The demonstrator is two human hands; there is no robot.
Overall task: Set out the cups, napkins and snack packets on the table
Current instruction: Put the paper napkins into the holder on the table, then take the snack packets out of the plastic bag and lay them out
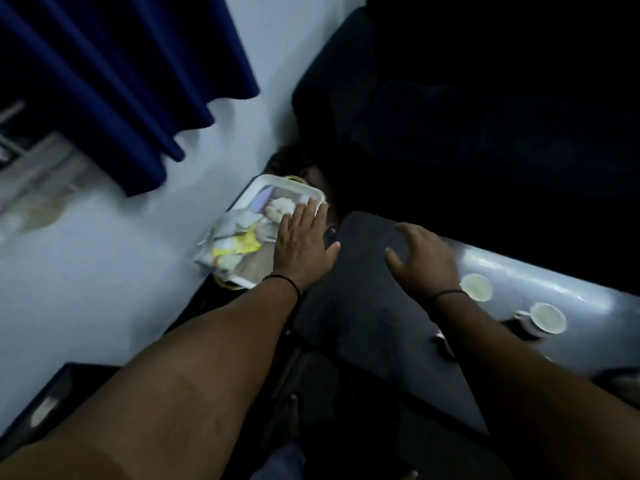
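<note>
A deep blue pleated fabric curtain hangs across the upper left, its folds ending over a pale bluish-white wall. A dark upholstered sofa fills the upper right, its end near the corner of the wall. At the lower left edge, a dark flat-topped piece of furniture shows, blurred.
</note>
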